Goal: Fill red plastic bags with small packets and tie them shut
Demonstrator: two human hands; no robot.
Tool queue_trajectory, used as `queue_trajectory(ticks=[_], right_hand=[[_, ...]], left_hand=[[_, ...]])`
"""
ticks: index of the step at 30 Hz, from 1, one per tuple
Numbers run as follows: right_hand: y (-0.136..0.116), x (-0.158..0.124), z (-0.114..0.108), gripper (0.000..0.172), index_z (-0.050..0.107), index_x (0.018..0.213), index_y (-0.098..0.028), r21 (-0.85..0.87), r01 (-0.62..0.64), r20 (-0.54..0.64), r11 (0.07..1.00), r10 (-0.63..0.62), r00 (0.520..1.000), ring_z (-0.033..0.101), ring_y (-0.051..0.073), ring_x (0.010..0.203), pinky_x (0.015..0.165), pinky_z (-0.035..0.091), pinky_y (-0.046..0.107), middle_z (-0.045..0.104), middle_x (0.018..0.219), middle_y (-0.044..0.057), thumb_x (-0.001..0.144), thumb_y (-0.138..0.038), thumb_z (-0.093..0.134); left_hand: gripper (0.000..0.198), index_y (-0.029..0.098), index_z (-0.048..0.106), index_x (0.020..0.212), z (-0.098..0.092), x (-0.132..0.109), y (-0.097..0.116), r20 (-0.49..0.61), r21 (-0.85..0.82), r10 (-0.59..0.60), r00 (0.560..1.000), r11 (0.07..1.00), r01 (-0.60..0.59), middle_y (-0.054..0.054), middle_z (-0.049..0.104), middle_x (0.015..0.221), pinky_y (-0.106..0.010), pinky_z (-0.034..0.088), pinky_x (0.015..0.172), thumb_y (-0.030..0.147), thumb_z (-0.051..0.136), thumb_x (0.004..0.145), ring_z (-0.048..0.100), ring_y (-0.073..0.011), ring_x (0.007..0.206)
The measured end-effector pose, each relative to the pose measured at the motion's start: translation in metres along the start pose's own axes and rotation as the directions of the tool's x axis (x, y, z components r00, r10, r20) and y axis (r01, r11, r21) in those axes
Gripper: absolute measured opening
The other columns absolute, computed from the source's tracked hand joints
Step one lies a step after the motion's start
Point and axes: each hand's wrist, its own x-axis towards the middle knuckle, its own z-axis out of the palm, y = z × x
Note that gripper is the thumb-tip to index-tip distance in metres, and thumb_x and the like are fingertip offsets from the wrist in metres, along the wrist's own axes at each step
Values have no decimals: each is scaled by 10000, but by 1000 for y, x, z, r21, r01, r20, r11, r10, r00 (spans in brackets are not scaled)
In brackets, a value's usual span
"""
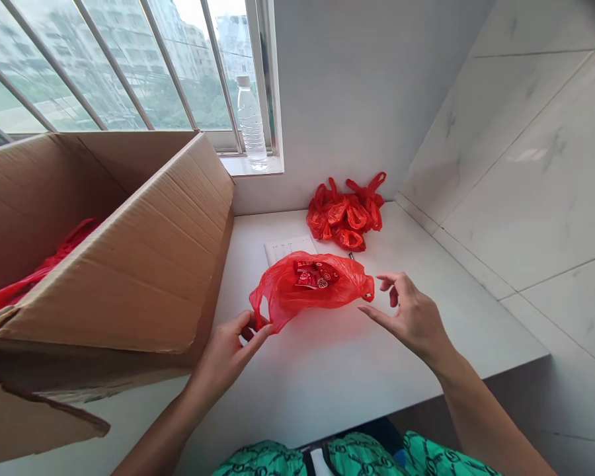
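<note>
A thin red plastic bag (277,291) lies open on the white table in front of me, its mouth facing me. Inside it sit several small red packets (315,274) with pale print. My left hand (235,347) pinches the bag's left handle between thumb and fingers. Just off the bag's right handle is my right hand (409,311), its thumb and fingers apart and nothing between them.
On the left stands a large open cardboard box (123,284) with red plastic (44,271) inside. Several knotted red bags (347,211) are heaped at the wall. A printed sheet (288,247) lies partly behind the bag. A water bottle (251,125) stands on the windowsill.
</note>
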Motion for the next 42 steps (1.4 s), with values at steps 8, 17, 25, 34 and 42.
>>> queue_trajectory(ticks=[8,17,25,34,42], right_hand=[[-15,78,-16,258,577,840,-252,546,67,-166,835,29,986,590,159,741,675,505,307,626,909,19,876,-495,658],[-39,149,2,245,614,968,-257,950,71,-112,304,119,987,631,216,1124,945,542,388,669,1137,34,891,-488,627],[-89,156,4,502,566,1305,-359,962,75,-17,262,-217,976,675,136,909,819,586,304,534,1427,3,842,-490,710],[-83,129,77,447,650,1138,-238,910,-70,202,409,-289,936,657,199,1025,810,578,324,587,1297,76,813,-534,730],[-76,125,100,381,678,948,-191,926,-257,324,276,-233,917,493,86,483,486,387,225,552,561,-59,840,-556,682]], left_hand=[[183,209,651,875,-30,36,67,-535,-411,62,843,852,-324,14,630,810,-200,488,628,350,748,808,583,-102,694],[382,301,601,1243,-37,102,98,-703,-509,94,705,626,-590,-40,608,1303,-241,519,912,307,710,876,612,-141,1110],[315,291,583,1199,-34,121,129,-688,-573,150,710,489,-658,10,631,773,-204,453,549,485,577,951,526,-86,558],[881,158,622,1125,3,131,93,80,-757,304,949,638,-141,66,308,482,-211,139,387,869,191,830,215,-84,399],[526,208,461,1356,12,127,58,73,-661,373,925,712,-235,24,554,729,-204,406,587,474,604,925,489,-95,618]])
